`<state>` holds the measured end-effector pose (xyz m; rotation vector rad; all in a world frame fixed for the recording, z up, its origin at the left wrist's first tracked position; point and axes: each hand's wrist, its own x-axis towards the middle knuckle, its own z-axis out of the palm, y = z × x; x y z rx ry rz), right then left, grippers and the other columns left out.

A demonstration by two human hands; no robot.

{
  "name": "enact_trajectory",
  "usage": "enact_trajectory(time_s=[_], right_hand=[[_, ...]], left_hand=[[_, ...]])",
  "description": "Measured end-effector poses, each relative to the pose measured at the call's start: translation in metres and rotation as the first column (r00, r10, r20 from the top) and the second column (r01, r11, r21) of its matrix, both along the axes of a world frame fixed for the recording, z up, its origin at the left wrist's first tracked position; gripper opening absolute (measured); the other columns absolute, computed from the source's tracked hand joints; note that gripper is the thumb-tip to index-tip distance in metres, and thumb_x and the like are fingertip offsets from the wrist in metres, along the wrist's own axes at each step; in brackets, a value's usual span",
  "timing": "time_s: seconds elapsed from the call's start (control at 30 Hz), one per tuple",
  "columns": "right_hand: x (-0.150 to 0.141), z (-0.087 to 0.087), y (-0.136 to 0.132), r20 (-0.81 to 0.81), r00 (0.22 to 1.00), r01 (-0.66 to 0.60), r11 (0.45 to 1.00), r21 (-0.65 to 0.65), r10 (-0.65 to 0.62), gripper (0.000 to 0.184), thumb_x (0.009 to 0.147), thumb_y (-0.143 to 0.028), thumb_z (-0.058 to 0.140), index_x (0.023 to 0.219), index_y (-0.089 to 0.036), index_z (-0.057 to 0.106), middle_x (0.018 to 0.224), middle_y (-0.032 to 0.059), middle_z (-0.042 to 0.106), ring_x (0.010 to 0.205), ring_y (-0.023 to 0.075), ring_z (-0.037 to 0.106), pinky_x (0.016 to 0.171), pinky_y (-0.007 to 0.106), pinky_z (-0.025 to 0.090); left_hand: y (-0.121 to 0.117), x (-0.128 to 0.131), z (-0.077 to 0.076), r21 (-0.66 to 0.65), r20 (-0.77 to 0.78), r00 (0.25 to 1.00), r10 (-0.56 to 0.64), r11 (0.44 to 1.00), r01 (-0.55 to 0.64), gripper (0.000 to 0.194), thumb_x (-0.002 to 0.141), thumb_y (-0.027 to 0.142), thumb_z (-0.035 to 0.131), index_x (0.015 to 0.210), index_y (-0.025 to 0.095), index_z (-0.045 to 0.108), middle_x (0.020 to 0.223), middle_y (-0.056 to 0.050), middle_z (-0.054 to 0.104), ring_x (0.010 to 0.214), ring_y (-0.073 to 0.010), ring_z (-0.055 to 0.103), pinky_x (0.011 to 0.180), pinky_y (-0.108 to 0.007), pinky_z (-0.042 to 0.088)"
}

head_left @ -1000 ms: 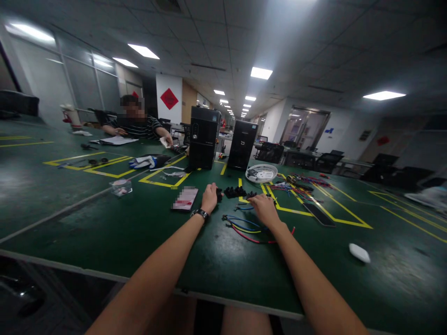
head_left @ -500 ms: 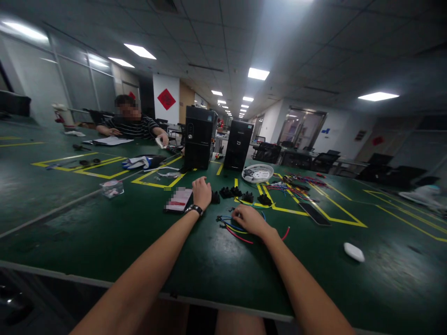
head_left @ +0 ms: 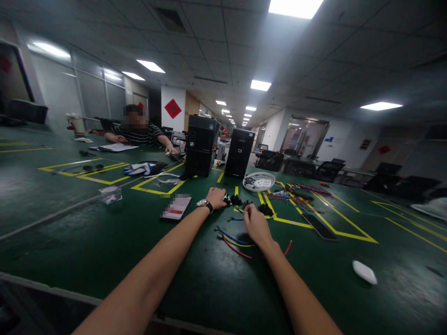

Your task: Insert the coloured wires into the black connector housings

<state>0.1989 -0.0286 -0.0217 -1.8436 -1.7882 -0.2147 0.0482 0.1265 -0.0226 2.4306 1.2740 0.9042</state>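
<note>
My left hand point(head_left: 217, 198), wearing a wristwatch point(head_left: 204, 203), lies with bent fingers at the left end of a row of small black plastic parts point(head_left: 236, 200). Its fingertips are against the nearest part; the grip itself is partly hidden. My right hand point(head_left: 257, 224) has thumb and forefinger pinched together beside the same row. What they pinch is too small to make out. Under and left of the right wrist lie loose wires point(head_left: 235, 241) in blue, yellow and red with black ends. Another black part point(head_left: 266, 209) sits right of the right fingertips.
Two black computer towers point(head_left: 239, 153) stand behind the parts, with a white basket point(head_left: 259, 181) to the right. Beyond are bundled wires point(head_left: 300, 195) and a dark flat slab point(head_left: 319, 226). A white case point(head_left: 364, 272) lies right, a phone-like object point(head_left: 176, 207) left. Another person point(head_left: 146, 132) sits across.
My right hand has moved forward from the loose wires to the black parts. My left hand has shifted right and lowered onto the row's left end. The view has tilted up slightly.
</note>
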Motion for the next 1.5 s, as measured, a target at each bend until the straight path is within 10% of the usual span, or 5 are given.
enact_trajectory(time_s=[0.17,0.27,0.53,1.2,1.5], right_hand=[[-0.005,0.003,-0.001,-0.065,0.998,-0.002,0.992,0.125,0.010,0.017,0.092,-0.026,0.041,0.097,-0.018,0.055,0.072,0.0050,0.066,0.065,0.0188,0.063,0.058,0.025,0.037],[-0.012,0.003,-0.003,-0.105,0.992,-0.048,0.984,0.172,0.067,0.019,0.091,-0.026,0.042,0.098,-0.018,0.057,0.072,0.0051,0.067,0.064,0.0192,0.063,0.059,0.026,0.039],[-0.025,0.004,-0.009,-0.147,0.940,-0.256,0.921,0.293,0.308,0.033,0.092,-0.029,0.043,0.119,-0.016,0.058,0.091,0.0081,0.071,0.075,0.0191,0.066,0.073,0.029,0.047],[-0.025,-0.003,-0.008,-0.025,0.904,-0.410,0.881,0.236,0.427,0.027,0.089,-0.022,0.051,0.111,-0.021,0.067,0.090,0.0044,0.074,0.083,0.0197,0.070,0.079,0.031,0.053],[-0.028,-0.001,-0.009,0.009,0.907,-0.418,0.900,0.125,0.420,0.027,0.088,-0.021,0.051,0.110,-0.019,0.068,0.093,0.0066,0.074,0.084,0.0206,0.070,0.080,0.031,0.053]], left_hand=[[-0.030,-0.009,0.003,0.015,0.269,0.961,-0.066,0.998,0.064,0.049,0.062,0.021,0.071,0.106,0.019,0.051,0.103,-0.008,0.055,0.101,-0.0236,0.054,0.091,-0.036,0.042],[-0.053,-0.019,-0.002,-0.182,0.627,0.777,-0.049,0.961,0.208,0.056,0.061,0.016,0.073,0.108,0.019,0.044,0.093,-0.003,0.055,0.086,-0.0175,0.059,0.085,-0.036,0.048],[-0.089,-0.037,-0.001,-0.373,0.925,0.327,0.194,0.629,0.682,0.077,0.059,-0.010,0.060,0.121,0.024,0.030,0.106,-0.008,0.059,0.084,-0.0176,0.068,0.084,-0.041,0.053],[-0.079,-0.039,0.003,-0.352,0.929,0.219,0.298,0.536,0.767,0.055,0.067,0.002,0.043,0.117,0.025,0.037,0.091,-0.004,0.057,0.074,-0.0154,0.065,0.070,-0.036,0.055],[-0.080,-0.040,-0.002,-0.362,0.927,0.332,0.177,0.660,0.659,0.048,0.072,0.005,0.057,0.113,0.023,0.040,0.100,-0.005,0.057,0.077,-0.0112,0.064,0.084,-0.038,0.051]])
